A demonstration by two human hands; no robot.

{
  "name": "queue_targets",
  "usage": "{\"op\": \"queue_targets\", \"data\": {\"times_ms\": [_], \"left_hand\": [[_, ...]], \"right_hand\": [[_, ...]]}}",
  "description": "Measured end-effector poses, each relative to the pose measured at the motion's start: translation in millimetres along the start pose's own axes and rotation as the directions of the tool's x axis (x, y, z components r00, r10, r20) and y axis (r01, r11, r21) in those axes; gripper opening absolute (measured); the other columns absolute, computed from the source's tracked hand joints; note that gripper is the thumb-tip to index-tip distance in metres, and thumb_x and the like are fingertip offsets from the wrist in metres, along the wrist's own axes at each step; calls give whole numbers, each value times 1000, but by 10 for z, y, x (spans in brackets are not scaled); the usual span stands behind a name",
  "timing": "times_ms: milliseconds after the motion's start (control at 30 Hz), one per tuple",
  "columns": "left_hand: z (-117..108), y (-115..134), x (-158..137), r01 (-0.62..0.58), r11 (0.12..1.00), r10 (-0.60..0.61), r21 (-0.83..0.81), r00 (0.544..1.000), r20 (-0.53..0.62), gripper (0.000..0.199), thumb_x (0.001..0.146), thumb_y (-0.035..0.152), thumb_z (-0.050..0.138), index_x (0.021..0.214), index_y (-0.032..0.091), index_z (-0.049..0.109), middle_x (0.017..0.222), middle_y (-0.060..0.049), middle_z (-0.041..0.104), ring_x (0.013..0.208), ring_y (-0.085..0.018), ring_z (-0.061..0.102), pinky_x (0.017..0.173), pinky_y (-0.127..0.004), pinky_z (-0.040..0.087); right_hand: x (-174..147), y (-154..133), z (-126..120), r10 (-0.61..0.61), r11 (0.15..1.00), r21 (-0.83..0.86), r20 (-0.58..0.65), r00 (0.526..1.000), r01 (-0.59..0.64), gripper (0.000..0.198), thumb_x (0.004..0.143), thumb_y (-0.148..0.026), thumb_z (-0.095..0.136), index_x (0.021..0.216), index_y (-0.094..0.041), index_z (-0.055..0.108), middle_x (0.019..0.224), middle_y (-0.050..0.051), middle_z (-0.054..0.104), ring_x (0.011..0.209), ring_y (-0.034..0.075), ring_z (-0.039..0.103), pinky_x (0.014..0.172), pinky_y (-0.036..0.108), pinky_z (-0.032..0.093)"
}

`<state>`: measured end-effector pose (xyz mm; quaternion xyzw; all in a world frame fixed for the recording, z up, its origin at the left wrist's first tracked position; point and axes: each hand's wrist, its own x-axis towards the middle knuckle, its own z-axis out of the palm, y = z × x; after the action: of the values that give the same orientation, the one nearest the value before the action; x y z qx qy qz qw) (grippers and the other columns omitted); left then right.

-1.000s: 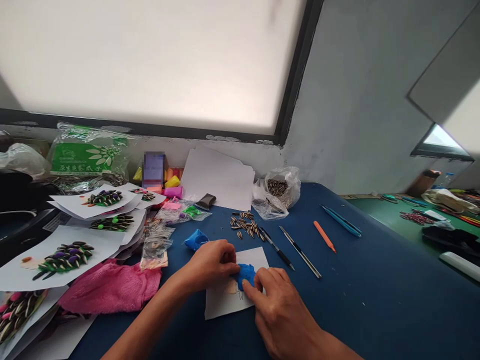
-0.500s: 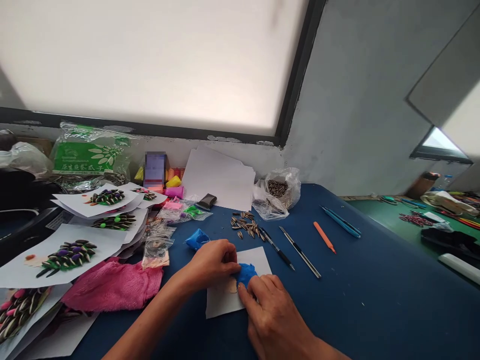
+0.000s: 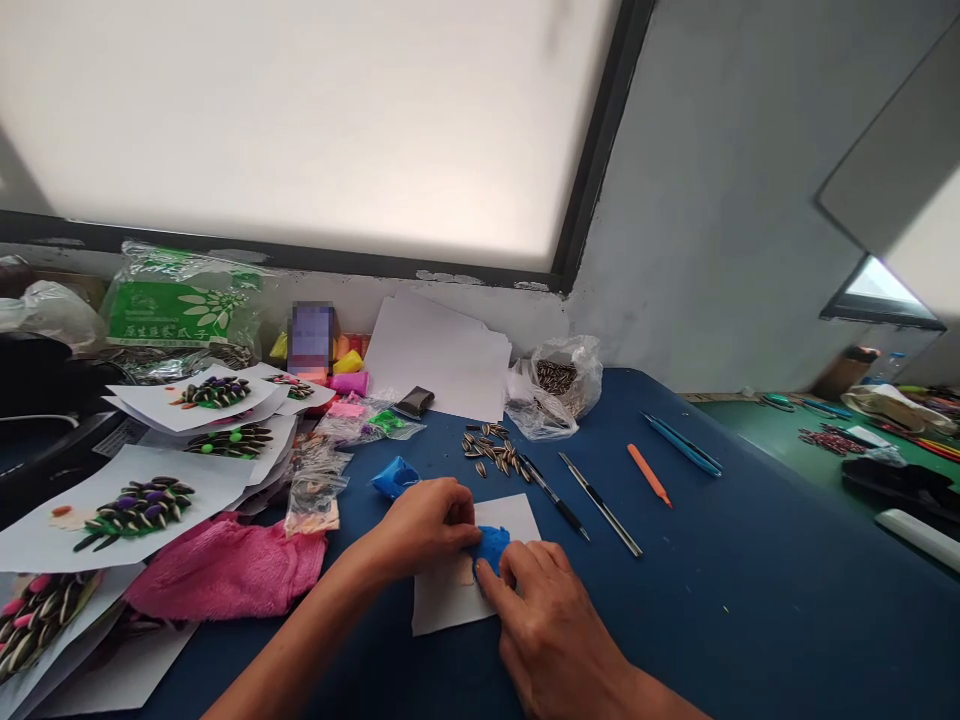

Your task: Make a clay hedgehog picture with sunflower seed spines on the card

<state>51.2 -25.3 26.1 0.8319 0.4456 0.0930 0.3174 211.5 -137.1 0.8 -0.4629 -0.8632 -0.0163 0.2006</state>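
Where fingers [image 3: 491, 583] touch clay [image 3: 493, 543], paper [image 3: 444, 610] slanted, rising rightward

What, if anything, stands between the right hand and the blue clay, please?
Nothing visible does: the right hand is at the edge of the blue clay, and the nearest pen lies off the paper beneath.

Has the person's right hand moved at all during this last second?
Yes, slightly: the right hand has shifted left, a little farther from the silver pen, which lies where it was.
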Motion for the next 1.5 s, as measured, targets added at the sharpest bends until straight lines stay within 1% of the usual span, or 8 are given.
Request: {"op": "queue_targets", "data": {"times_ms": [200,467,600,733,833,1033,1267,1500], "left_hand": [[9,-10,1,-8,1000,8,0,1000,2,11,74,27,61,72,18,65,74,-1,65,67,-16,57,56,-23,37],[11,-21,8,-12,1000,12,14,1000,5,12,73,29,61,72,18,65,75,-2,65,68,-16,56,57,-23,37],[8,-6,-3,-7,1000,7,12,1000,1,13,73,29,60,72,17,65,74,-2,65,67,-16,56,57,-24,37],[3,-4,-8,-10,1000,10,8,1000,-1,13,74,29,59,72,18,65,75,-2,65,68,-17,57,57,-24,37],[2,-13,-3,-10,1000,10,5,1000,5,12,73,29,59,72,18,65,76,-2,65,68,-16,57,57,-24,38],[-3,-6,-11,-3,1000,3,1,1000,10,11,74,26,59,73,18,65,75,-2,63,67,-16,56,56,-23,38],[-10,-20,-16,-26,1000,26,5,1000,11,15,77,28,54,74,18,65,77,-2,63,69,-16,55,58,-24,38],[5,-59,-10,-32,999,32,2,999,15,14,76,27,53,75,18,65,77,-2,64,69,-17,56,58,-24,38]], "right_hand": [[-35,-8,-30,-24,999,-32,-134,991,20,30,77,-5,43,96,-10,66,78,7,51,70,19,41,64,32,34],[-47,-19,66,-62,998,-27,-105,993,59,28,75,-7,43,92,-8,66,76,8,52,70,19,42,63,32,35],[-45,-12,36,-57,998,25,-98,994,59,29,77,-8,43,95,-9,66,77,8,53,70,19,43,64,32,36],[-47,41,-72,14,998,55,-111,994,-7,37,79,-4,42,106,-12,64,84,8,55,74,19,45,66,32,36],[-57,88,-124,90,996,35,-158,983,-85,35,79,-1,41,99,-15,66,82,7,53,73,19,43,66,31,34],[-84,93,-105,44,999,7,-142,989,-43,30,79,-2,43,93,-14,66,81,7,54,72,19,44,66,31,34],[-99,81,-79,48,999,-3,-68,997,-48,35,75,-1,47,100,-14,66,83,7,56,74,19,45,68,32,36],[-92,174,-149,120,992,42,-136,983,-115,34,78,0,44,96,-18,66,84,6,56,75,19,45,68,31,35]]}}
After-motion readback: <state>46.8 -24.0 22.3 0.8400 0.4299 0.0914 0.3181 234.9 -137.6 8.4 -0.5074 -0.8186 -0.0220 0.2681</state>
